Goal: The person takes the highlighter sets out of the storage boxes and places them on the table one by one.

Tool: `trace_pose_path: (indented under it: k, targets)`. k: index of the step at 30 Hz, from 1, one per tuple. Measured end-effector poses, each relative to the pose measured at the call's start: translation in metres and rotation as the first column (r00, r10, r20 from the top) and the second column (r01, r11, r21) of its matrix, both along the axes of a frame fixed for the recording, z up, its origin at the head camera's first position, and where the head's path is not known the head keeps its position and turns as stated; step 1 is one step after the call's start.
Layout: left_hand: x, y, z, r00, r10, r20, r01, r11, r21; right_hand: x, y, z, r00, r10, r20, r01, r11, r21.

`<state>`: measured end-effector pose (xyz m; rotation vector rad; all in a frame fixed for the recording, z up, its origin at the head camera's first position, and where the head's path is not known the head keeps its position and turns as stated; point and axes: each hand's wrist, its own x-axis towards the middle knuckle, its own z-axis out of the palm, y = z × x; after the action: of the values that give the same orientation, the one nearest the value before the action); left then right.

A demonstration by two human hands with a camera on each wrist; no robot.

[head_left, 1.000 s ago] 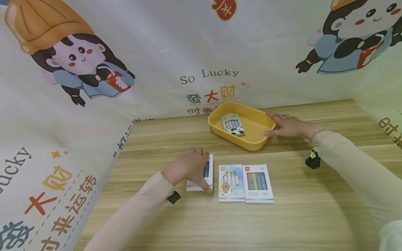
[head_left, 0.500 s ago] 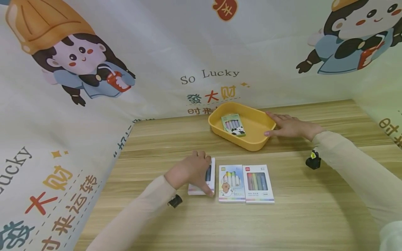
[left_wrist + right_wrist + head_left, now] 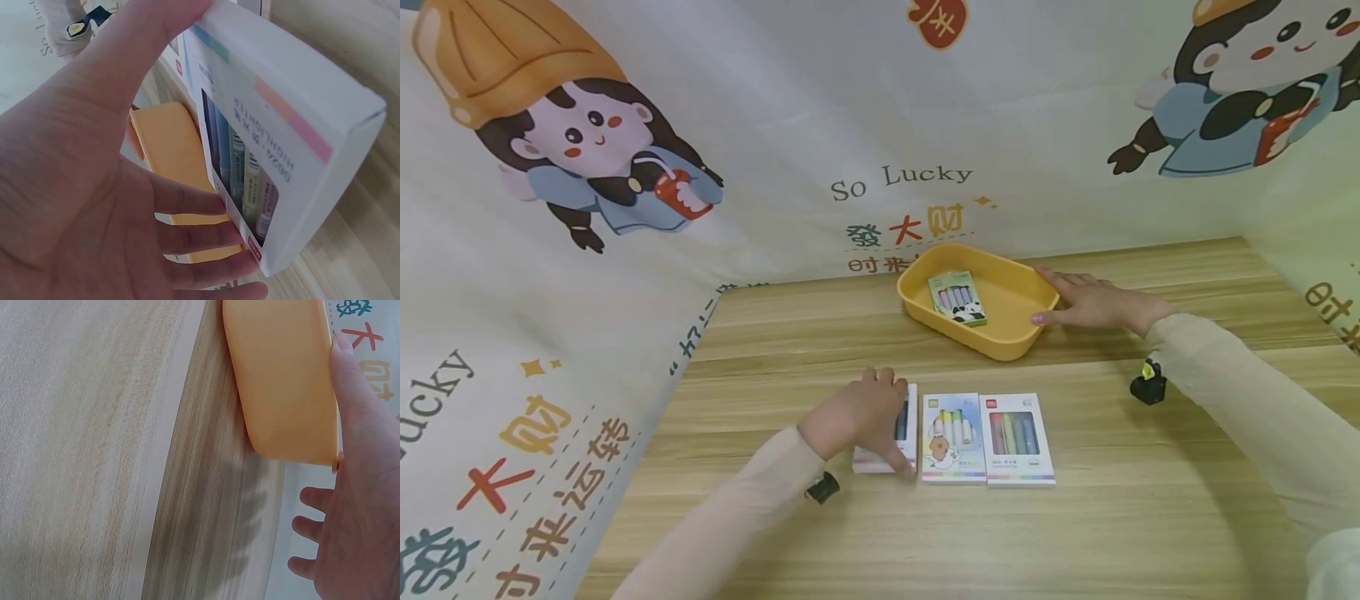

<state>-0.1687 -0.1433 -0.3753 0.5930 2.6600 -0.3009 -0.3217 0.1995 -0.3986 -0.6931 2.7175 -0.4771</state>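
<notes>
My left hand (image 3: 853,417) grips a white highlighter box (image 3: 275,119) by its two ends, thumb at the near end and fingertips at the far end. A clear window in the box shows several highlighters (image 3: 250,175). Close beside it lie a light-blue and white marker box (image 3: 953,467) and another white marker box (image 3: 1021,471), side by side. My right hand (image 3: 1093,304) touches the right end of a yellow plastic basket (image 3: 1007,308), its thumb along the rim and its other fingers extended. Inside the basket rests a green panda marker box (image 3: 957,298).
The wood-grain table (image 3: 970,550) holds everything. Behind it hangs a printed cloth (image 3: 820,100) with cartoon figures and lettering, and the basket stands close to this cloth. More cloth lines the left and right sides.
My left hand has slid the highlighter box right and slightly toward me, narrowing the gap to the light-blue box. The right hand and the basket stay in place.
</notes>
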Motion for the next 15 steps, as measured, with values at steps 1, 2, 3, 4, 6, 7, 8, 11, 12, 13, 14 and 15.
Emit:
trace_pose_path:
  k: [1, 2, 3, 4, 6, 7, 8, 11, 12, 13, 14, 15]
  targets:
    - [0.0, 0.0, -0.001, 1.0, 0.0, -0.001, 0.0, 1.0, 0.002, 0.0, 0.0, 0.0, 1.0, 0.003, -0.001, -0.003, 1.0, -0.001]
    - [0.0, 0.0, -0.002, 1.0, -0.001, -0.002, 0.001, 1.0, 0.002, 0.0, 0.0, 0.001, 1.0, 0.006, 0.0, -0.006, 1.0, -0.001]
    - [0.0, 0.0, -0.003, 1.0, -0.003, -0.002, 0.003, 1.0, 0.003, 0.0, 0.0, 0.001, 1.0, 0.01, -0.001, -0.01, 1.0, -0.002]
    - [0.0, 0.001, -0.004, 1.0, -0.006, -0.004, 0.006, 1.0, 0.002, 0.0, 0.0, 0.001, 1.0, 0.012, -0.001, -0.012, 1.0, -0.007]
    - [0.0, 0.001, -0.006, 1.0, -0.009, -0.006, 0.009, 1.0, 0.004, 0.001, 0.0, 0.002, 1.0, 0.018, -0.002, -0.018, 1.0, -0.012]
    - [0.0, 0.001, -0.007, 1.0, -0.011, -0.006, 0.011, 1.0, 0.001, 0.001, 0.0, 0.002, 1.0, 0.017, 0.0, -0.017, 1.0, -0.015]
    - [-0.001, 0.001, -0.008, 1.0, -0.013, -0.007, 0.013, 1.0, 0.001, 0.001, 0.0, 0.002, 1.0, 0.017, 0.001, -0.017, 1.0, -0.017]
    - [-0.001, 0.001, -0.011, 1.0, -0.016, -0.012, 0.016, 1.0, 0.001, 0.0, 0.001, 0.001, 1.0, 0.016, 0.001, -0.016, 1.0, -0.015]
    - [-0.001, 0.001, -0.011, 1.0, -0.019, -0.014, 0.019, 1.0, -0.001, -0.001, 0.001, 0.0, 1.0, 0.017, 0.0, -0.017, 1.0, -0.012]
    - [-0.001, 0.001, -0.012, 1.0, -0.021, -0.015, 0.021, 1.0, -0.002, -0.001, 0.001, 0.0, 1.0, 0.016, 0.0, -0.016, 1.0, -0.011]
    - [-0.001, 0.001, -0.012, 1.0, -0.024, -0.016, 0.024, 1.0, -0.003, -0.001, 0.001, -0.001, 1.0, 0.017, -0.002, -0.017, 1.0, -0.009]
    - [-0.001, 0.001, -0.013, 0.999, -0.027, -0.017, 0.027, 1.0, -0.003, -0.001, 0.001, -0.001, 1.0, 0.017, -0.004, -0.017, 1.0, -0.007]
